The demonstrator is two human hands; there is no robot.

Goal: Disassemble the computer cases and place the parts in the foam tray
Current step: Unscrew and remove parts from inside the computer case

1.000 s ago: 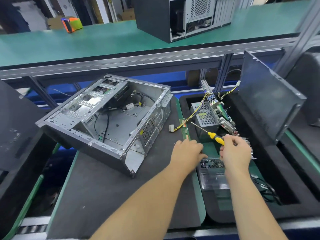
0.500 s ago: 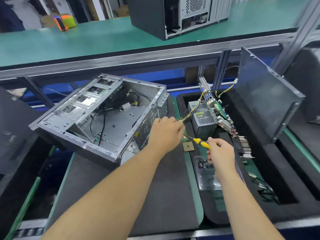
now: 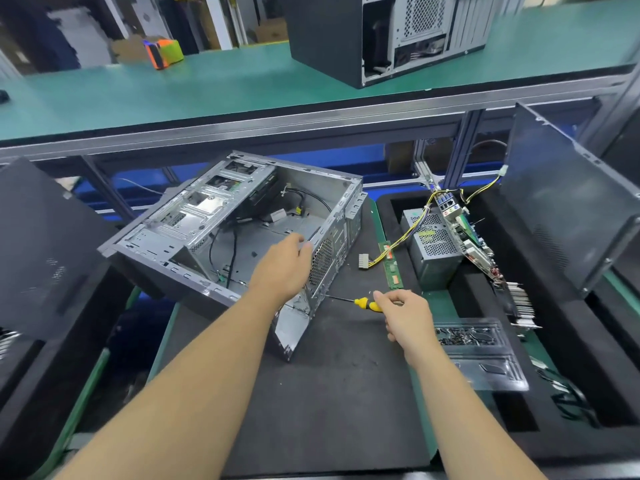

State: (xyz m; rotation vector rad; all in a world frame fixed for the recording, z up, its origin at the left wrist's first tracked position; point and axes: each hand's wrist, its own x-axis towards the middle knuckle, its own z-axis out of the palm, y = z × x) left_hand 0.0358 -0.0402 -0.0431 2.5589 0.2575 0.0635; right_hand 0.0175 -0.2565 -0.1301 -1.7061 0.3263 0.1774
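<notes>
On the black mat before you lies the open computer case [image 3: 242, 233], tilted and largely gutted: bare metal floor, a drive cage along its far-left side, and a few black cables still trailing inside. Your left hand [image 3: 282, 268] curls over the top edge of the case's rear wall, gripping it beside the fan grille. Your right hand [image 3: 401, 313] pinches the yellow-handled screwdriver [image 3: 363, 303], whose tip points at the lower rear corner of the case, right at the metal.

To your right, the foam tray [image 3: 388, 216] already carries a good share of the work: a power supply [image 3: 433, 251] with its yellow and black wires spilling out towards the mat, a motherboard [image 3: 464, 237] standing on edge against it, and a finned heatsink [image 3: 519, 303] further along. A memory stick [image 3: 391, 268] lies on the green strip between mat and tray, not in a slot. A clear plastic tray [image 3: 474, 348] near your right wrist holds what look like screws. A dark side panel [image 3: 568, 206] leans upright at the tray's far side.

So the main boards seem out; what appears left for this case is the drive cage, the loose cabling and perhaps rear fittings. A second case [image 3: 381, 36] stands on the upper green shelf, seemingly yet to be done.
</notes>
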